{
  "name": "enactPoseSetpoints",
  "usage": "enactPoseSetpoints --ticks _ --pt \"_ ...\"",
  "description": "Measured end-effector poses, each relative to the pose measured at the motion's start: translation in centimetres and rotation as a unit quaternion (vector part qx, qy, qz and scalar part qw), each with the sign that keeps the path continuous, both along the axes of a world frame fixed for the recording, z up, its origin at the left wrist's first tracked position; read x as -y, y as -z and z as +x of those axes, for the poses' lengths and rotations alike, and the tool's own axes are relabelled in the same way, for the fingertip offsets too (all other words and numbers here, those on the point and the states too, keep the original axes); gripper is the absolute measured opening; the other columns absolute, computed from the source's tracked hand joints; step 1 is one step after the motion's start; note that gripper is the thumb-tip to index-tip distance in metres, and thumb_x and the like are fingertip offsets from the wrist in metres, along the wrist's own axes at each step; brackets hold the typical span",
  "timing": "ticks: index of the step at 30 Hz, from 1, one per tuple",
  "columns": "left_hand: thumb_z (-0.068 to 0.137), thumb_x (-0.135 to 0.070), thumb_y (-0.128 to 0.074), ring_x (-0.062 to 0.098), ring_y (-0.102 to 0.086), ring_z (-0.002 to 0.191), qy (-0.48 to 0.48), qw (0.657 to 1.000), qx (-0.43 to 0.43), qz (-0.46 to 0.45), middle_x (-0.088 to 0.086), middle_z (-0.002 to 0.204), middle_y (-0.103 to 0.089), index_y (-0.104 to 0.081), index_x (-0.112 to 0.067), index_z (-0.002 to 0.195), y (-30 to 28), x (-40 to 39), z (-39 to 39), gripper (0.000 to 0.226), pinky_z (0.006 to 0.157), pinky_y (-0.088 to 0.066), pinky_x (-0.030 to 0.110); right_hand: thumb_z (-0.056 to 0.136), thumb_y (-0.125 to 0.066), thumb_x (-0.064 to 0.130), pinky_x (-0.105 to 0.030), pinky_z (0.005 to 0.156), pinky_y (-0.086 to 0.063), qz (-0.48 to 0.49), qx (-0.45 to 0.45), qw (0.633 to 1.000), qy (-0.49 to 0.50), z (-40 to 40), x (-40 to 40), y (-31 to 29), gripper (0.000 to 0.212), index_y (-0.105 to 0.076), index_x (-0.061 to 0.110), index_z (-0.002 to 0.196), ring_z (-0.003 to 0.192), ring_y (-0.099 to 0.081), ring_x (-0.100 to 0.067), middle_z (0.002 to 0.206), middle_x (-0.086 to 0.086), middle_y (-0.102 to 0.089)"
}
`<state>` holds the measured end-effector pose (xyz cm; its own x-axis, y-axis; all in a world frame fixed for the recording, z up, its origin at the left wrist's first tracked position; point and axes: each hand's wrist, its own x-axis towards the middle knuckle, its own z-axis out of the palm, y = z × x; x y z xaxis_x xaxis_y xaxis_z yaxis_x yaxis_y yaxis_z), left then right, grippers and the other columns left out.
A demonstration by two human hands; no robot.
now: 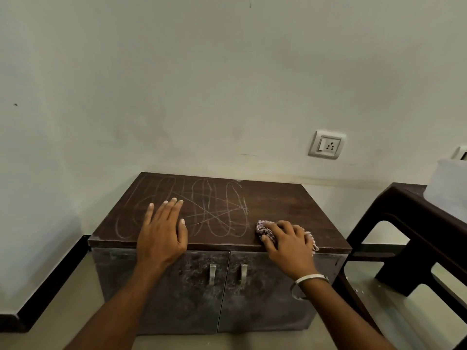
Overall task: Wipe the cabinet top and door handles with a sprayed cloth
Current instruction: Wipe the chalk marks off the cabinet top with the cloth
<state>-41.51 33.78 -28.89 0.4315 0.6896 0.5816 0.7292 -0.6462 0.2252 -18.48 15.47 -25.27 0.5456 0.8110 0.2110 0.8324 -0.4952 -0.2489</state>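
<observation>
A right hand (pixel 288 242) presses a soft, bunched cloth (pixel 265 232), fingers curled over it, near the cabinet top's (pixel 278 203) front-right edge; left hand (pixel 161 233) lies flat, fingers spread, apparently steadying.

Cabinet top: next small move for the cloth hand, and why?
Probably sweep the right hand and its bunched checked cloth leftward over the dark wooden cabinet top: white chalk scribbles lie just left of the cloth, and the left hand rests flat there.

Dark wood cabinet top (pixel 273 205), chalk scribbles (pixel 197 210) across its 9 o'clock half. Flat left hand (pixel 161 233) at 7 o'clock; right hand (pixel 290 242) pressing bunched cloth (pixel 264 231) at 4 o'clock.
</observation>
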Motion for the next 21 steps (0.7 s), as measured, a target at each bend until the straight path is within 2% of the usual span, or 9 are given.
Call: enactPoseSetpoints --ticks 6,11,17,21 --pt "0.091 -0.038 -0.027 0.02 -0.044 0.136 -0.009 1.0 -0.007 0.003 0.007 0.143 -0.052 -0.049 -0.012 0.141 0.1 0.1 0.1 0.06 0.12 -0.019 0.047 0.095 -0.038 0.053 -0.05 0.114 -0.015 0.028 0.005 0.997 -0.066 -5.9 -3.5 0.5 0.04 -0.043 0.044 0.133 0.136 -0.027 -0.022 0.142 0.013 -0.039" --pt "0.091 -0.039 -0.028 0.019 -0.045 0.135 -0.012 1.0 -0.003 0.004 0.006 0.143 -0.052 -0.048 -0.013 0.141 0.0 0.1 0.1 0.059 0.12 -0.019 0.045 0.095 -0.036 0.055 -0.045 0.114 -0.018 0.04 0.026 0.996 -0.081 -5.4 -3.1 0.5 0.041 -0.044 0.044 0.133 0.134 -0.031 -0.017 0.14 0.014 -0.041" --pt "0.092 -0.04 -0.027 0.018 -0.044 0.136 -0.014 1.0 -0.003 0.0 0.005 0.143 -0.052 -0.048 -0.014 0.141 0.2 0.1 0.1 0.06 0.12 -0.019 0.045 0.095 -0.035 0.056 -0.045 0.114 -0.019 0.02 0.021 1.0 -0.009 -0.9 -0.5 0.3 0.042 -0.042 0.044 0.134 0.134 -0.032 -0.018 0.14 0.012 -0.041" --pt "0.092 -0.04 -0.028 0.019 -0.046 0.135 -0.014 1.0 -0.002 0.005 0.006 0.142 -0.053 -0.049 -0.013 0.14 0.2 0.1 0.2 0.059 0.12 -0.021 0.047 0.095 -0.037 0.054 -0.046 0.111 -0.018 0.01 0.013 1.0 0.007 -1.0 -1.0 0.0 0.039 -0.043 0.045 0.132 0.134 -0.03 -0.02 0.14 0.013 -0.04"
